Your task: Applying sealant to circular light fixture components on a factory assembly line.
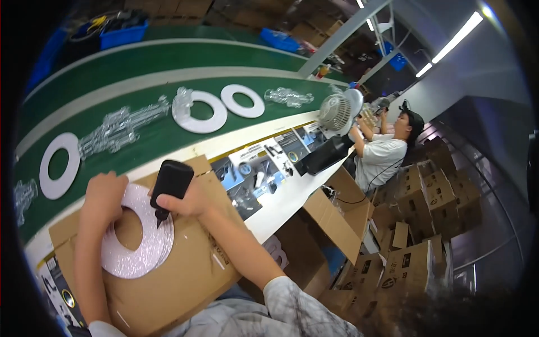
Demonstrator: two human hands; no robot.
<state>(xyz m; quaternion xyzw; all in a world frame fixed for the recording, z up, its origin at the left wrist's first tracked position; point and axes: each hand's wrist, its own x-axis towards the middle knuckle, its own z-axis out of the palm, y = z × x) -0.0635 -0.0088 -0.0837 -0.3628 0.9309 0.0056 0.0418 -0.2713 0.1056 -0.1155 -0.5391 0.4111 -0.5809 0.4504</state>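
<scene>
Two hands at work: my left hand (104, 194) lies flat, pinning the light, flimsy-looking white ring (137, 233) on the near cardboard box (191, 269), best held by its rim, while my right-hand fingers (182, 203) grip a black tool (170, 182).

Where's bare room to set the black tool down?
Free: the cardboard box top right of the sparkly ring, and the white strip beyond the instruction sheets. Crowded: the green belt with white rings and bagged parts.
</scene>
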